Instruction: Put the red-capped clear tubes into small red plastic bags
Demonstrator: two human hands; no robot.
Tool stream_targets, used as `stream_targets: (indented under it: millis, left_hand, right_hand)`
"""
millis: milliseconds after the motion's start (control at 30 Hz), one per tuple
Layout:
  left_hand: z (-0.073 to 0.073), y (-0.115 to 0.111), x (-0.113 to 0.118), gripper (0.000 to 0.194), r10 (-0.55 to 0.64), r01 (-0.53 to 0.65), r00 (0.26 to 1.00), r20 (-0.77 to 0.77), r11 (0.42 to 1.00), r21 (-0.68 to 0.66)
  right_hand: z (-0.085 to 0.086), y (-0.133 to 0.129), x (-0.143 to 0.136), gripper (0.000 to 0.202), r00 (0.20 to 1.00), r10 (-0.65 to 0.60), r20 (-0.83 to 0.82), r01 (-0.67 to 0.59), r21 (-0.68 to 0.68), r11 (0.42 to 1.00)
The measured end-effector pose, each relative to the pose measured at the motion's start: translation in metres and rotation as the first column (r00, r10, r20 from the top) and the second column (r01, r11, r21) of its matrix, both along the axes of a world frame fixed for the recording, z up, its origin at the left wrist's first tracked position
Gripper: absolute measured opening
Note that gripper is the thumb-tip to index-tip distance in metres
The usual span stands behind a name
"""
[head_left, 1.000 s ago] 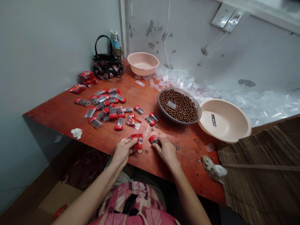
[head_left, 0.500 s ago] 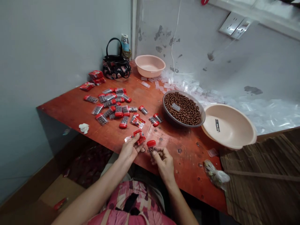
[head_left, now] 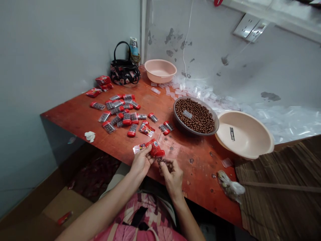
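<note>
My left hand [head_left: 142,161] pinches a red packet [head_left: 152,146] above the table's front edge. Close to its right, my right hand [head_left: 172,172] grips a clear container with a red cap [head_left: 160,153] and brown balls inside; the cap meets or overlaps the packet. A flat printed wrapper [head_left: 138,148] lies beside my left fingers. Beyond my hands are several filled red-capped containers [head_left: 126,118] and another red wrapper [head_left: 147,130]. A grey bowl [head_left: 175,118] full of brown balls, with a small clear box [head_left: 187,114] on top, stands to the right.
On the red table [head_left: 200,167] stand an empty cream basin [head_left: 247,135], a pink basin [head_left: 160,71] and a floral bag [head_left: 124,73]. Clear plastic pieces [head_left: 288,124] pile along the wall. Cardboard sheets [head_left: 281,187] and a knotted plastic bag [head_left: 229,187] are at right.
My hands have come together, bringing the red cap up against the packet. The packet in my left hand has opened out and turned, showing a white label.
</note>
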State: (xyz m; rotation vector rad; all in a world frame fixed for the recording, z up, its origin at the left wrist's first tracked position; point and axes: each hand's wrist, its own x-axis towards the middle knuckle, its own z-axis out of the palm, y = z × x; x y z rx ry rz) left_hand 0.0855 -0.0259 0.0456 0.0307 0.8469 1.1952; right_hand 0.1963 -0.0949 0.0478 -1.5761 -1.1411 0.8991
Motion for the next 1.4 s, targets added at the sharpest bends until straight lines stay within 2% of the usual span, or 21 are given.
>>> stream_targets:
  millis: [167,400,567,700,867,967,1100,1200,1333,1400]
  left_hand:
    - [0.008,-0.002,0.006,0.007,-0.003,0.003,1.000,-0.001,1.000,0.020]
    - [0.009,-0.003,0.011,0.006,0.009,-0.011,0.999,0.035,0.998,0.058]
    - [0.008,-0.001,0.011,0.003,-0.013,0.010,0.999,0.050,0.997,0.072]
    - [0.006,0.000,0.010,0.005,-0.034,0.033,0.999,0.014,0.993,0.117]
    - [0.007,0.002,0.008,0.010,-0.068,0.070,0.997,-0.021,0.987,0.142]
    - [0.009,0.003,0.007,0.012,-0.066,0.069,0.998,-0.024,0.985,0.157]
    - [0.011,0.003,0.007,0.013,-0.082,0.088,0.995,-0.048,0.985,0.145]
    - [0.012,0.003,0.008,0.014,-0.081,0.091,0.994,-0.070,0.984,0.153]
    - [0.013,0.003,0.009,0.014,-0.083,0.094,0.994,-0.070,0.980,0.175]
    - [0.014,0.004,0.009,0.015,-0.090,0.105,0.992,-0.083,0.976,0.191]
  right_hand:
    - [-0.001,-0.002,-0.001,0.019,1.000,-0.015,-0.001,0.015,0.003,1.000]
    - [-0.003,-0.002,-0.003,0.019,0.997,-0.006,-0.077,0.005,-0.012,1.000]
    - [-0.003,0.001,0.000,0.020,0.998,-0.007,0.058,0.003,0.063,0.998]
    - [-0.005,0.003,0.001,0.018,0.998,0.033,-0.055,-0.033,0.013,0.999]
    - [-0.004,0.005,0.002,0.019,0.994,-0.008,0.112,-0.002,0.096,0.995]
    - [-0.003,0.006,0.001,0.018,1.000,0.024,0.008,-0.025,0.063,0.998]
    - [-0.003,0.008,0.002,0.018,1.000,0.006,-0.011,-0.005,0.071,0.997]
    - [-0.003,0.009,0.003,0.019,0.992,0.043,-0.120,-0.039,0.035,0.999]
    - [-0.003,0.011,0.003,0.019,0.996,-0.007,-0.088,0.013,0.073,0.997]
    - [-0.003,0.011,0.003,0.019,0.988,0.043,-0.148,-0.038,0.036,0.999]
